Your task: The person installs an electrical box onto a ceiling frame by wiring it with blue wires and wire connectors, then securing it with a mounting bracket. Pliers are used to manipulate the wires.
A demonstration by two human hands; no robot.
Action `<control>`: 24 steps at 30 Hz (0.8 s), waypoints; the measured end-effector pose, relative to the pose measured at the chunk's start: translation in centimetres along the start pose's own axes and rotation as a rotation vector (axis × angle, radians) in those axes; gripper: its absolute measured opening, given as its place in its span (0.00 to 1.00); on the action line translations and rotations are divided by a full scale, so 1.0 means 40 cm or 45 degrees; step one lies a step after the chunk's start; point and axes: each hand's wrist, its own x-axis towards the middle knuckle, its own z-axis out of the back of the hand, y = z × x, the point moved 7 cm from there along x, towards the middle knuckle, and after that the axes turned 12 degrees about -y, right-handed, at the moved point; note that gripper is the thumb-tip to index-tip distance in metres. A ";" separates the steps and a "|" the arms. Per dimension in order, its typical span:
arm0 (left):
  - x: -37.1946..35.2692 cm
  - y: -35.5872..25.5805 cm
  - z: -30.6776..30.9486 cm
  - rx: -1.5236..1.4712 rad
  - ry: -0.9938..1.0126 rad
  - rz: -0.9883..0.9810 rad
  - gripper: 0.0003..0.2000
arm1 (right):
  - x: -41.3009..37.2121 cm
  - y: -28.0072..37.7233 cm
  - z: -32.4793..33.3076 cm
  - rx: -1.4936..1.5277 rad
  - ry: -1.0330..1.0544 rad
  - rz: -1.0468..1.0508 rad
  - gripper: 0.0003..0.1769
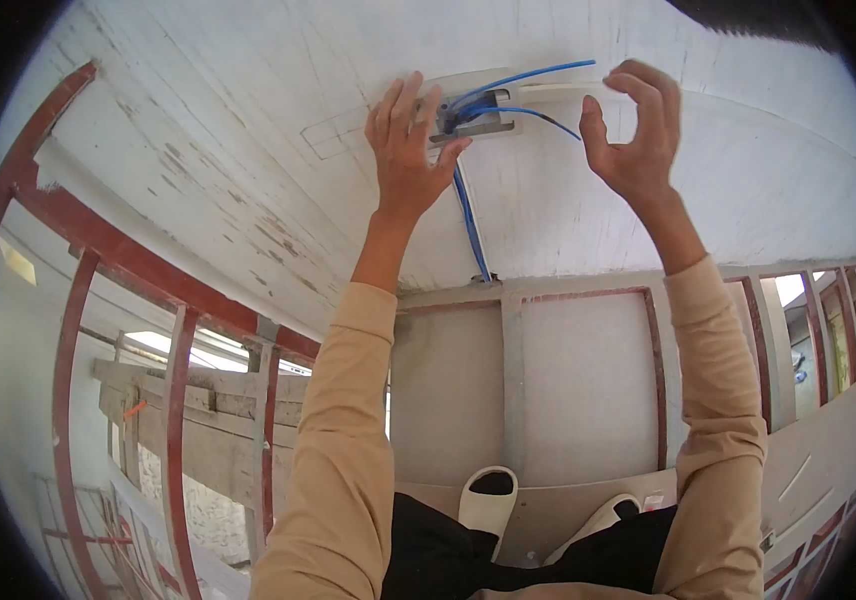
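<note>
A grey rectangular electrical box sits on the white boarded surface in front of me. Two blue wires stick out of its opening toward the right. My left hand lies against the left side of the box, its fingers stretched and apart. To the right, my right hand is raised with thumb and fingers curved and apart, close to the wires' free ends but not touching them. More blue cable runs from the box to a small hole at the surface's edge.
Red-framed window bars stand at the left, with weathered wooden planks behind them. Pale panels lie below the cable. My feet, in white slippers, rest on a ledge. More red-framed openings are at the right.
</note>
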 end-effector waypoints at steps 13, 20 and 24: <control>-0.011 0.000 -0.007 -0.094 -0.310 -0.013 0.21 | -0.053 0.078 -0.152 -0.280 0.559 0.113 0.15; -0.016 -0.006 0.000 -0.046 -0.393 -0.070 0.17 | -0.116 0.032 -0.193 0.021 0.501 -0.044 0.13; -0.029 0.028 -0.009 -0.072 -0.281 0.034 0.14 | -0.107 0.047 -0.207 0.155 0.322 -0.072 0.11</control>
